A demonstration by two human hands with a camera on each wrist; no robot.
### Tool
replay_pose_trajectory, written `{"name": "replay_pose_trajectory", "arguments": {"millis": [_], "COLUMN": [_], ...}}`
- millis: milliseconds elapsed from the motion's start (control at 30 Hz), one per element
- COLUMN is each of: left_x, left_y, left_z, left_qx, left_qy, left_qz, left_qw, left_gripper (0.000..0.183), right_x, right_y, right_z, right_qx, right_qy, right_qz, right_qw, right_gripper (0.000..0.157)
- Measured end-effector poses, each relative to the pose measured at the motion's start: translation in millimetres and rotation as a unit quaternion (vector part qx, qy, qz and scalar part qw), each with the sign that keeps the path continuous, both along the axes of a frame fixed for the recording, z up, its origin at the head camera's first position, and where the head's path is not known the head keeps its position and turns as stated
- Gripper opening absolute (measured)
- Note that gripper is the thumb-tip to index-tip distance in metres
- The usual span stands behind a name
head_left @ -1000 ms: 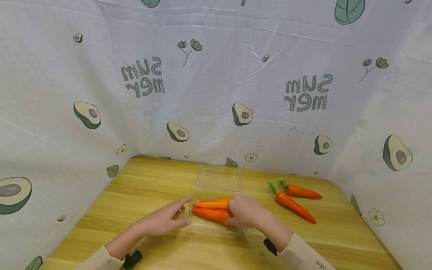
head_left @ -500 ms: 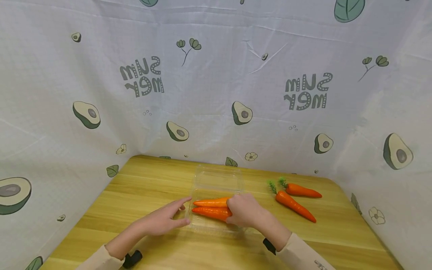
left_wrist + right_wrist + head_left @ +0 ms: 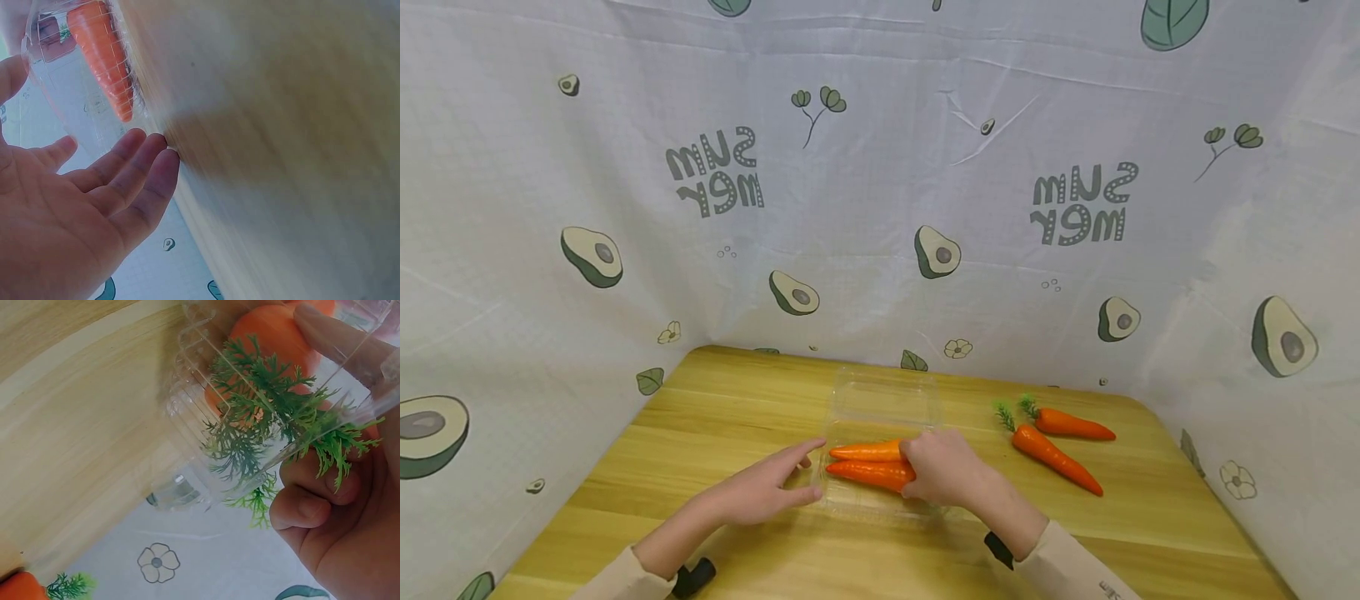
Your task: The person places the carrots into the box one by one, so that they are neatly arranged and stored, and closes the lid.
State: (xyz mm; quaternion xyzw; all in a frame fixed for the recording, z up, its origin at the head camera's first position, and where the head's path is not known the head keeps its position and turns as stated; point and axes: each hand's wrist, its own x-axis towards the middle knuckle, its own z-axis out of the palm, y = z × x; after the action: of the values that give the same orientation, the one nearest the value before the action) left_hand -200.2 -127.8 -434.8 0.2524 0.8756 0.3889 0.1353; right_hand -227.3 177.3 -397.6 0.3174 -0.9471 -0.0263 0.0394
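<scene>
A clear plastic clamshell box (image 3: pixel 880 504) lies on the wooden table with its lid (image 3: pixel 883 400) folded back. Two carrots side by side are in it, a rear carrot (image 3: pixel 867 452) and a front carrot (image 3: pixel 871 474), tips to the left. My right hand (image 3: pixel 943 468) reaches in over their thick ends and grips a carrot there, fingers curled. Through the box wall in the right wrist view, green leafy tops (image 3: pixel 262 419) show beside the thumb (image 3: pixel 331 334). My left hand (image 3: pixel 760 487) is beside the box's left end, fingers extended and thumb apart, fingertips right at the wall.
To the right of the box lie two more carrots with green tops, a nearer carrot (image 3: pixel 1056 458) and a farther carrot (image 3: pixel 1075 424). A printed white cloth (image 3: pixel 865 183) hangs around the table's (image 3: pixel 730 400) back and sides.
The right hand has shifted slightly left, covering more of the rear carrot. The front carrot has moved back a little, closer to the rear one. The left hand has stayed in place.
</scene>
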Motion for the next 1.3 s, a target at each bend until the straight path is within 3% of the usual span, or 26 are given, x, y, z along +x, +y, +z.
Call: {"name": "replay_pose_trajectory", "arguments": {"millis": [867, 1300], "left_x": [2.3, 0.5], "left_y": [2.1, -0.4], "left_z": [5.0, 0.8], "left_qx": [0.005, 0.001], "left_qy": [0.0, 0.0], "left_qz": [-0.001, -0.001], "left_qw": [1.0, 1.0], "left_gripper": [0.072, 0.073], "right_x": [4.2, 6.5], "right_y": [0.6, 2.6], "right_z": [0.4, 2.5], "right_qx": [-0.006, -0.02], "right_qy": [-0.022, -0.036], "right_qz": [0.009, 0.012], "right_qw": [1.0, 0.999], "right_gripper": [0.028, 0.034]}}
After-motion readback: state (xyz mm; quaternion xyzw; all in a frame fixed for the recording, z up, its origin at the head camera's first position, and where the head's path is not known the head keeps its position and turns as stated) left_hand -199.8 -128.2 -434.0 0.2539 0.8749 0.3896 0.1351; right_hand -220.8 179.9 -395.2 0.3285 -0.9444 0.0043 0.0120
